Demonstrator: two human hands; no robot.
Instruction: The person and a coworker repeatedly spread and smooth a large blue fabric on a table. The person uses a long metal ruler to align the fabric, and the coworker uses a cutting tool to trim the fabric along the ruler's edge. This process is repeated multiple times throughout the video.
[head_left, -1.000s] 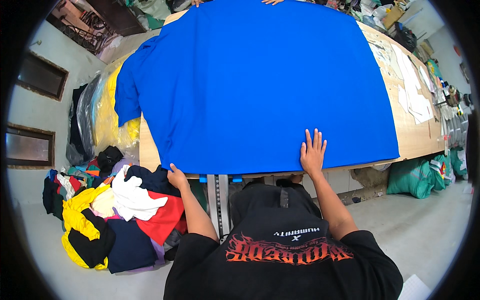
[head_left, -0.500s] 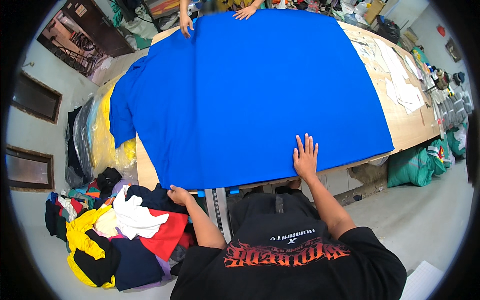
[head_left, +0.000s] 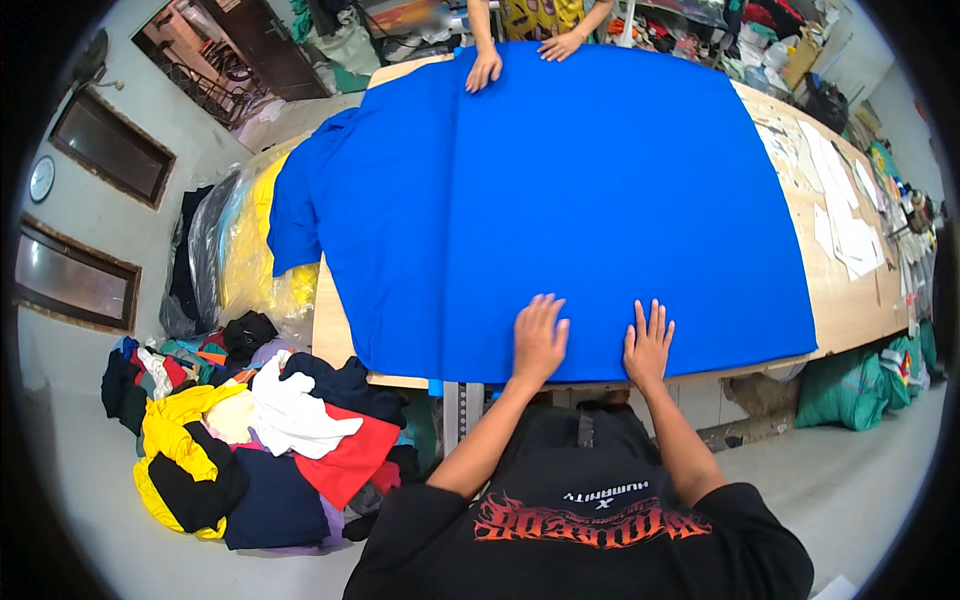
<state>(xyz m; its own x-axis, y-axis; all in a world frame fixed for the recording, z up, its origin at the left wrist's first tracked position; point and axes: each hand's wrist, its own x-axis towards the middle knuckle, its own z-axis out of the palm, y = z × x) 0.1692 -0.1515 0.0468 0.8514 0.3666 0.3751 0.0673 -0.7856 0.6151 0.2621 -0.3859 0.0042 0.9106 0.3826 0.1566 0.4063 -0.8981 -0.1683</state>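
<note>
A wide sheet of blue fabric [head_left: 620,190] covers most of the wooden table, smooth on the right and loosely bunched at the left. A fold line runs from far to near across it. My left hand [head_left: 540,340] is over the near part of the fabric, fingers stretched out and holding nothing. To its right, my right hand [head_left: 649,345] lies flat on the fabric near the front edge, fingers spread. Across the table a co-worker's two hands [head_left: 484,70] rest on the far edge of the same fabric.
Bare wooden tabletop [head_left: 790,190] with white paper pattern pieces [head_left: 850,235] shows at the right. A heap of mixed clothes [head_left: 290,450] lies on the floor at left, beside plastic-wrapped yellow fabric [head_left: 250,240]. Green sacks [head_left: 845,390] stand under the table's right end.
My left hand has left the fabric's near left corner and moved right onto its near part. My right hand stays on the fabric. The co-worker's left-side hand now touches the cloth. The view has shifted.
</note>
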